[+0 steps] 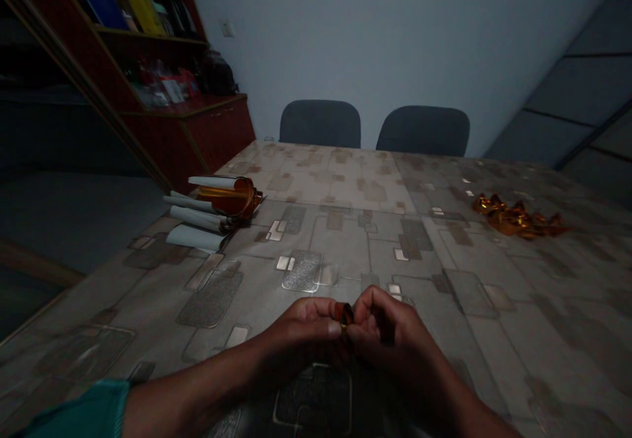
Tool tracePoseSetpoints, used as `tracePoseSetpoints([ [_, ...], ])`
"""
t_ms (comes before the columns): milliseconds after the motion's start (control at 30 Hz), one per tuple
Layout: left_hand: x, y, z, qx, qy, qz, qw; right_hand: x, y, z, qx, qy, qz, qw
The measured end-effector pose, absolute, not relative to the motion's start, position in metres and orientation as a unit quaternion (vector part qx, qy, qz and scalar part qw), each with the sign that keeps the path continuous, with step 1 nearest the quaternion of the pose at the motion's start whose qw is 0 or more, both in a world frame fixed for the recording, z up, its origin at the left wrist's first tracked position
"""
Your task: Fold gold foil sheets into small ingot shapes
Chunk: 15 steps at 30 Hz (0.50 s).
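Note:
Close to the near side of the table, a small curled piece of shiny gold foil paper sits between my two hands. My left hand pinches it from the left with thumb and fingers. From the right, my right hand grips the same piece with its fingertips. Most of the foil is hidden behind the fingers. Away to the left lies a stack of curled sheets, gold on one face and pale on the other. Several folded gold foil pieces lie in a group at the right.
A patterned cover spreads over the table. Two dark chairs stand at its far side against a pale wall. A reddish-brown shelf unit with bags, folders and a dark glass jug rises at the back left.

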<state>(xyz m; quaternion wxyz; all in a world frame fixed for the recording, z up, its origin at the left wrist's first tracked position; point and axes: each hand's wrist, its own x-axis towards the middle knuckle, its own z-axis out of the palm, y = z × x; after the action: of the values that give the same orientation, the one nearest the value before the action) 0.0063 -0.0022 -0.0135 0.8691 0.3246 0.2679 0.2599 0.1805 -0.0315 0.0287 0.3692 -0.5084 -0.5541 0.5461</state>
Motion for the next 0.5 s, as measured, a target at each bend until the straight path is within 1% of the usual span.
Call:
tracePoseSetpoints([
  [200, 0.0059, -0.0019, -0.0133, 0.324, 0.271, 0.251, 0.871, 0.1796, -0.0296, 0.0254, -0.509, -0.541, 0.554, 0.375],
  [367, 0.0061, -0.0017, -0.0147, 0.328, 0.273, 0.234, 0.874, 0.1778, -0.0315, 0.0239, -0.501, -0.534, 0.579, 0.357],
  [500, 0.0057, -0.0005, -0.015, 0.328, 0.267, 0.209, 0.882, 0.1749, -0.0311, 0.0199, -0.506, -0.53, 0.572, 0.368],
])
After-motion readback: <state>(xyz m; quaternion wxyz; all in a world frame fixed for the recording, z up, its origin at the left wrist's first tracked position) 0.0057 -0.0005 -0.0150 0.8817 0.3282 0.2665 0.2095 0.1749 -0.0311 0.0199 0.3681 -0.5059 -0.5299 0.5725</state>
